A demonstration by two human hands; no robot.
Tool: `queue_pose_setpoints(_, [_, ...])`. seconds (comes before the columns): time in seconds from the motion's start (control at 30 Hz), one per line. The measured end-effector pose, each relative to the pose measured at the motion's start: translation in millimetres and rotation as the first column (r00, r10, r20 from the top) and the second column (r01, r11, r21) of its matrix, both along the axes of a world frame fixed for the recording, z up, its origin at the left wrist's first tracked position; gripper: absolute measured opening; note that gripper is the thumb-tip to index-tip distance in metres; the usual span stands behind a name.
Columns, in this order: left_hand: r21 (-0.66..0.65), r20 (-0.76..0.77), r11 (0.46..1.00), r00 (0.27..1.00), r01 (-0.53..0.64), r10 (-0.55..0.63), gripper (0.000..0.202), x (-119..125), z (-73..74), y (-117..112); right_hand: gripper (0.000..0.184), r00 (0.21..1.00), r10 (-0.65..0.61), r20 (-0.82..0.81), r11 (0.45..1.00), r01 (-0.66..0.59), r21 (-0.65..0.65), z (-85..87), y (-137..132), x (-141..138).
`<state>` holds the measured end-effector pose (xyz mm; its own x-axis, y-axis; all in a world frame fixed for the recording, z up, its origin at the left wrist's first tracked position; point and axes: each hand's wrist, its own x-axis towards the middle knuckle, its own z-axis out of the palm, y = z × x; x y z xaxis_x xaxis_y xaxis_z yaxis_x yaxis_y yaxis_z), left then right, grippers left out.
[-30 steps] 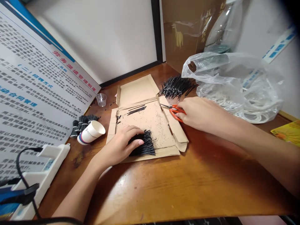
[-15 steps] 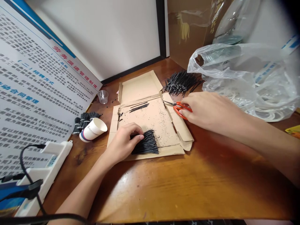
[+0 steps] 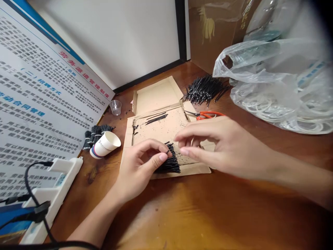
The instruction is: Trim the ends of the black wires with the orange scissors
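Observation:
My left hand [image 3: 142,165] pinches the end of a short black wire [image 3: 168,151] between thumb and forefinger; most of that piece is hidden. Under it, a row of similar black wires [image 3: 173,165] lies on the flattened cardboard box [image 3: 156,133]. Facing it from the right, my right hand [image 3: 215,144] hangs above the box, fingers loosely curved and thumb apart, with nothing visible in them. Behind this hand lie red-handled scissors [image 3: 208,114], partly covered by it. A few black wires [image 3: 156,118] rest near the box's fold.
A heap of black wires [image 3: 205,90] sits behind, beside a clear plastic bag [image 3: 281,93] of pale coils. On the left stand a small plastic cup [image 3: 116,107], tied black bundles [image 3: 95,135], a tipped paper cup [image 3: 105,145] and a white power strip [image 3: 57,194].
My right hand has let go of the scissors, leaving them at the box's right edge, and moved left towards my left hand. My left hand has risen slightly with a wire pinched.

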<state>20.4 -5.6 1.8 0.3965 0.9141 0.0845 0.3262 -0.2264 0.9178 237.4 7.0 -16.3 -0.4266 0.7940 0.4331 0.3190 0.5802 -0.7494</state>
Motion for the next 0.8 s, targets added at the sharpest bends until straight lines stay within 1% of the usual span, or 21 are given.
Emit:
queue_pose_setpoints(0.07, [-0.119, 0.079, 0.993, 0.997, 0.001, 0.009, 0.005, 4, 0.2, -8, 0.007, 0.992, 0.083, -0.095, 0.997, -0.083, -0.001, -1.4, -7, -7])
queue_pose_setpoints(0.13, [-0.208, 0.13, 0.978, 0.991, 0.003, 0.025, 0.004, 6, -0.4, -13, 0.005, 0.979, 0.117, -0.167, 0.993, -0.116, 0.012, -3.6, -11, -11])
queue_pose_setpoints(0.27, [-0.291, 0.205, 0.956, 0.978, 0.023, 0.038, 0.002, 8, -0.4, -18, 0.006, 0.959, 0.144, -0.244, 0.99, -0.139, 0.034, -4.8, -13, -12])
queue_pose_setpoints(0.33, [-0.308, 0.227, 0.951, 0.973, 0.035, 0.038, 0.002, 8, 0.1, -18, 0.006, 0.959, 0.14, -0.245, 0.99, -0.141, 0.013, -3.3, -14, -11])
queue_pose_setpoints(0.43, [-0.322, 0.246, 0.946, 0.968, 0.039, 0.043, 0.002, 9, 0.5, -17, 0.006, 0.967, 0.115, -0.229, 0.99, -0.13, -0.054, -1.2, -15, -11])
queue_pose_setpoints(0.7, [-0.306, 0.225, 0.951, 0.974, 0.038, 0.034, 0.004, 11, 0.2, -17, 0.007, 0.964, 0.089, -0.249, 0.983, -0.126, -0.135, -0.9, -18, -12])
queue_pose_setpoints(0.8, [-0.313, 0.227, 0.948, 0.974, 0.056, 0.017, 0.006, 12, 0.6, -17, 0.008, 0.964, 0.073, -0.254, 0.973, -0.125, -0.193, 0.2, -18, -13])
